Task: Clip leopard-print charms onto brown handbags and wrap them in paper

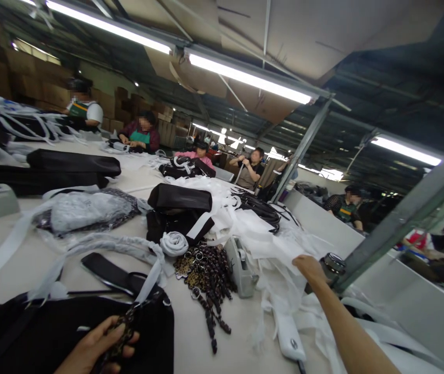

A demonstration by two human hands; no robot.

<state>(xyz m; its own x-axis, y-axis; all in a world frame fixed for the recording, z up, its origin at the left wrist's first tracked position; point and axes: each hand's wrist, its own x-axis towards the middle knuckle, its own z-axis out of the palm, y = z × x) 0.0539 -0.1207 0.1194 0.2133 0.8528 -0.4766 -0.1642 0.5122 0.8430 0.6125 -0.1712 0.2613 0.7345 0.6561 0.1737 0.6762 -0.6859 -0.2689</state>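
Observation:
A black handbag (159, 322) lies at the lower left, its handle wrapped in white padding. My left hand (101, 340) is closed round a dark, brown-patterned bag charm (125, 328) that hangs by the bag's metal ring. To the right, my stretched right arm reaches over the table, and my right hand (310, 269) is closed at the edge of a thin white wrapping sheet (280, 249). Its fingertips are partly hidden. Between the hands lies a pile of similar dark charms (210, 275) with metal rings.
A grey tape dispenser (241, 270) stands beside the charms, and a white power strip (288, 332) lies in front of it. Further back are black bags (180, 197), a white roll (174, 243) and a plastic-wrapped bundle (89, 210). A metal post (404, 213) rises at right. Several co-workers sit beyond.

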